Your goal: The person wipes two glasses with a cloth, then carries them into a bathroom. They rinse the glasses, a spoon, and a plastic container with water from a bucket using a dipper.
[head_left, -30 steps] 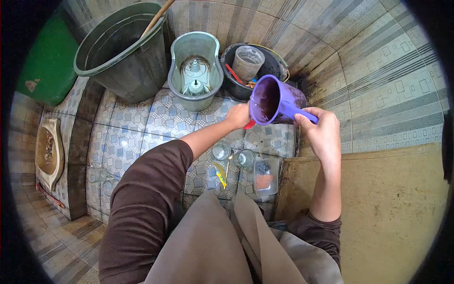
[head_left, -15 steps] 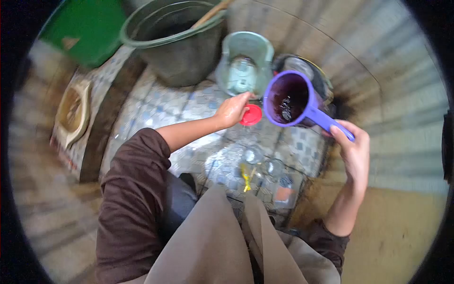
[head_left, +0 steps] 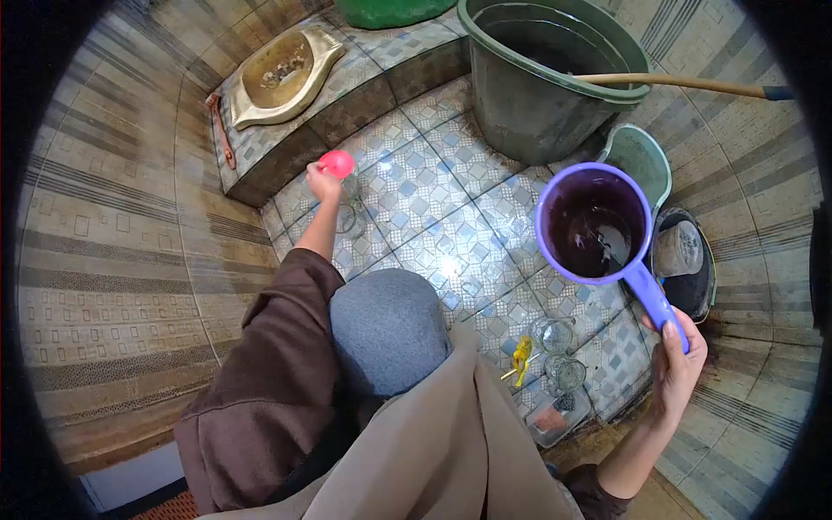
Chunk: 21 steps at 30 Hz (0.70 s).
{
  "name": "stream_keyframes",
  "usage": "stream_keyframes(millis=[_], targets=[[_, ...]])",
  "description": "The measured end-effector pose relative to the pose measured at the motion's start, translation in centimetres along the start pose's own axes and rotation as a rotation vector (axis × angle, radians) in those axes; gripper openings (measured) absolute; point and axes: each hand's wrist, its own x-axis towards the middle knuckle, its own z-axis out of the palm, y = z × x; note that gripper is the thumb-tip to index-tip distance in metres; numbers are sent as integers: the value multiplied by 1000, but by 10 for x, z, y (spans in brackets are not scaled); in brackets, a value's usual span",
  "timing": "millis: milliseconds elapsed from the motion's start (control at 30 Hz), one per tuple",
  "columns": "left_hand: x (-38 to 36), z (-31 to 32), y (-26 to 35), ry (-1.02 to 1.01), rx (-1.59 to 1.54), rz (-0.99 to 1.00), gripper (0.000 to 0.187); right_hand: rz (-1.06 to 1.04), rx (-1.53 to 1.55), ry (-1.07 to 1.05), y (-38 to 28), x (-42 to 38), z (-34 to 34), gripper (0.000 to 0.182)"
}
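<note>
Stretched out to the far left, my left hand [head_left: 324,182] grips a small red cup [head_left: 338,164] just above clear glassware [head_left: 347,220] on the tiled floor. My right hand [head_left: 679,360] is closed round the handle of a purple dipper [head_left: 593,224], which has some liquid in it. The dipper is held up in front of the pale green bucket [head_left: 641,159]. Below it on the floor are glass jars [head_left: 566,374], a yellow object [head_left: 522,355] and a clear box [head_left: 551,419] with a reddish thing inside.
A large green tub [head_left: 537,108] with a wooden handle [head_left: 685,81] across its rim stands at the back. A squat toilet [head_left: 286,76] is set in the raised ledge at upper left. A black basin [head_left: 700,286] lies by the right wall.
The view has swung to the left. My left hand has moved away from the pale green bucket with the red cup, over to the glassware. The dipper stays in my right hand.
</note>
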Motion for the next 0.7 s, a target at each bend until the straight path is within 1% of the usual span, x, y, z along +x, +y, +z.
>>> stream_keyframes(millis=[33,67,100,133,167,200,267,333,367,433,467,500,533,567,600,633,667,700], targets=[[1,-3,-8,-22,57,-50,15,3,8,-8,-2,0,4,32],[5,-2,-21,-34,58,-46,15,10,5,2,-2,0,7,32],[9,2,-37,-97,74,-41,16,15,21,-11,-2,-1,9,33],[7,1,-38,-164,89,-34,17,20,35,-19,-3,-2,9,33],[8,0,-37,-203,171,-48,20,25,27,-16,-3,-2,9,33],[-2,-10,-16,-225,167,-39,20,30,20,6,-3,-3,9,33],[-26,-21,32,16,402,-119,22,63,39,-8,-5,-7,8,32],[-30,-4,50,191,348,117,26,87,40,9,-10,-10,4,31],[-40,10,64,152,330,142,26,87,41,16,-12,-13,-1,31],[-80,14,128,-162,138,961,30,89,14,56,-15,-20,-14,32],[-111,20,157,-406,18,1095,33,87,-12,82,-16,-25,-20,32],[-149,26,181,-649,-103,1219,36,64,0,68,-20,-30,-27,29],[-188,30,196,-888,-218,1302,37,73,-4,107,-19,-35,-33,29],[-225,25,212,-1120,-282,1373,36,36,-51,138,-17,-40,-36,29],[-258,40,208,-1247,-369,1519,41,0,-97,166,-16,-44,-38,29],[-292,47,204,-1371,-142,1588,50,17,-139,187,-25,-49,-37,27],[-321,45,204,-1503,-49,1647,58,21,-138,210,-23,-52,-39,27],[-345,43,204,-1629,48,1702,66,30,-244,240,-19,-54,-42,24]])
